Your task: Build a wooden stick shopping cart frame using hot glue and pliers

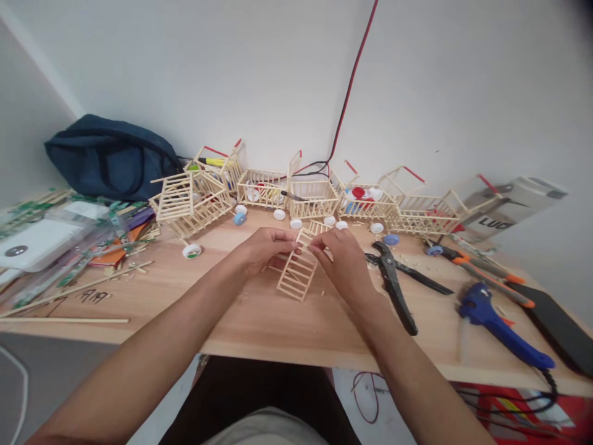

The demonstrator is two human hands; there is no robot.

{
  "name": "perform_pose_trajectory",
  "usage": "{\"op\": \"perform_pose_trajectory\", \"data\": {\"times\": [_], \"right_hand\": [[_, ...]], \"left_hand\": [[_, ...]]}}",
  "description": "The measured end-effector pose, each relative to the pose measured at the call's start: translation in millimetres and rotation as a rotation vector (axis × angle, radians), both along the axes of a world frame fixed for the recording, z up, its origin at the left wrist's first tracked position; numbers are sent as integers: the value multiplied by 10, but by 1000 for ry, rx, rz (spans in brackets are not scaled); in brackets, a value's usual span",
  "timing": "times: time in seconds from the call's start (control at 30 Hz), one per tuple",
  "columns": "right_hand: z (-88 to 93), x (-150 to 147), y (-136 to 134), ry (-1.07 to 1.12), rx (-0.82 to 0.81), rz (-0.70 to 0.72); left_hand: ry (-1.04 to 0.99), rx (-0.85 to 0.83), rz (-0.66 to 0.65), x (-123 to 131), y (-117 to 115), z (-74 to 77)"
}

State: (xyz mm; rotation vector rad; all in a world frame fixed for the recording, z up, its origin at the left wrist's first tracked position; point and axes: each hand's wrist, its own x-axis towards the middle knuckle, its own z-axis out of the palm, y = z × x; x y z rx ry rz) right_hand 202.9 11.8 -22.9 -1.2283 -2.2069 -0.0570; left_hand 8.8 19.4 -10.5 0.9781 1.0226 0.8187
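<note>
Both hands are on a small ladder-like frame of thin wooden sticks (296, 275), which tilts down toward me over the table. My left hand (271, 247) pinches its left side near the top. At the upper right edge, the fingers of my right hand (340, 253) are closed on the same frame. Part of the frame's far end is hidden behind the fingers. Just beyond the hands stand several miniature stick carts, one of them a stick cart (315, 199) with white bottle-cap wheels (295, 223).
To the right lie black-handled pliers (393, 287), a blue glue gun (503, 327) and orange-handled pliers (486, 272). On the left are a white scale-like device (44, 238), loose sticks (69, 320) and a dark blue bag (113, 157). A red and black cable (354, 74) runs down the wall.
</note>
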Motion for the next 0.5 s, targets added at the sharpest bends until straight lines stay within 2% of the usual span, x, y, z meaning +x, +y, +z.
{"op": "perform_pose_trajectory", "data": {"times": [0.23, 0.37, 0.5], "right_hand": [[20, -23, -4, -84, -5, -18], [31, -43, -6, -149, 4, -22], [45, -28, -7, -25, 7, 3]], "left_hand": [[52, 37, 27, 62, -13, -4], [130, 78, 94, 116, -26, -21], [149, 79, 155, 126, -25, -24]]}}
